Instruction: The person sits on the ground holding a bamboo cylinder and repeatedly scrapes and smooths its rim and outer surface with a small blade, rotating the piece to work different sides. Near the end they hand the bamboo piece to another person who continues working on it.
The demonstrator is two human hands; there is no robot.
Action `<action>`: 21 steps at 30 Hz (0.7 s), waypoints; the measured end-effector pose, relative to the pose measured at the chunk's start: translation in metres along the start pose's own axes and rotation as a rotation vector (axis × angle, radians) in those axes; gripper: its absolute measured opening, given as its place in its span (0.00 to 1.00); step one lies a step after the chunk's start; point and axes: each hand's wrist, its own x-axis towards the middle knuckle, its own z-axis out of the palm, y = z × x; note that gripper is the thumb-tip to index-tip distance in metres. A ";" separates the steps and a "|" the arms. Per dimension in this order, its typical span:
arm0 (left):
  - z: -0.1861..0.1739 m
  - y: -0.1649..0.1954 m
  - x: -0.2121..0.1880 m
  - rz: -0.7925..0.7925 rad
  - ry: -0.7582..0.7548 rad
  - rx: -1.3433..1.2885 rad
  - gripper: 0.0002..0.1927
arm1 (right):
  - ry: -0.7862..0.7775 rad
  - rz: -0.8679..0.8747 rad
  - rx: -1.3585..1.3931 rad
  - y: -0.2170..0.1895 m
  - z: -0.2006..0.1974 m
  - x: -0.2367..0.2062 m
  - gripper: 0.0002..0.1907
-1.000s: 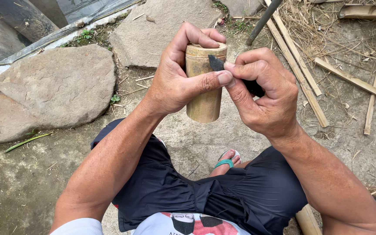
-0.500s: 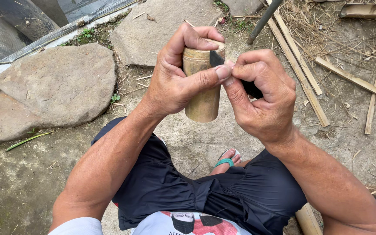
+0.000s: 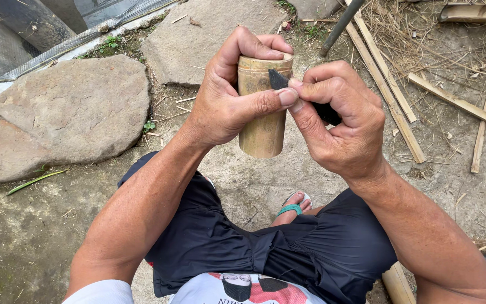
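Over at the left of the frame lies a big flat stone point(image 3: 57, 115), with a green blade of leaf point(image 3: 32, 181) on the dirt under its lower edge; a second slab point(image 3: 209, 34) sits further up, toward the top middle. None of it is near what I'm doing.

Moving in, my left hand point(image 3: 229, 98) is wrapped around a short bamboo tube point(image 3: 262, 107) at upper centre. The fingers curl over the top rim and the thumb lies across the front, which I judge keeps the tube upright and stops it turning. Its lower end hangs free above my knees, touching nothing.

Just right of it, my right hand point(image 3: 341, 121) is closed on a dark knife point(image 3: 279, 80). Only the pointed blade shows, laid against the tube's upper wall just below the rim; the handle is buried in my fist. My left thumb tip presses up beside the blade, likely to steady the cut.

Below, my dark shorts point(image 3: 243, 247) fill the lower middle, and a foot in a green-strapped sandal point(image 3: 293, 207) peeks out between my legs.

At the right edge, split bamboo strips point(image 3: 386, 84) and a dark pole point(image 3: 341, 25) lie scattered on the ground, well apart from my hands.
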 end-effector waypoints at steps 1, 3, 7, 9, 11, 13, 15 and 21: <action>-0.001 0.001 -0.001 -0.002 0.003 0.007 0.19 | 0.002 0.001 -0.009 -0.001 0.001 0.000 0.07; -0.001 0.001 -0.001 0.013 0.007 0.025 0.19 | 0.007 0.009 -0.018 -0.003 0.000 -0.001 0.07; 0.002 0.001 -0.002 0.061 0.033 0.087 0.18 | 0.033 0.029 -0.015 -0.004 0.004 -0.002 0.07; 0.003 0.000 -0.002 0.081 0.059 0.133 0.17 | 0.047 0.033 -0.017 -0.002 0.005 -0.002 0.06; 0.006 -0.001 -0.001 0.058 0.082 0.086 0.17 | 0.053 0.041 -0.006 -0.001 0.006 -0.002 0.06; 0.007 -0.001 0.000 0.033 0.084 0.022 0.18 | 0.053 0.051 0.026 0.001 0.006 -0.001 0.05; 0.007 -0.002 0.000 0.024 0.070 -0.015 0.19 | 0.036 0.064 0.058 0.003 0.003 -0.001 0.05; 0.004 -0.004 0.001 0.008 0.033 -0.083 0.19 | -0.008 0.062 0.073 0.004 0.001 -0.001 0.05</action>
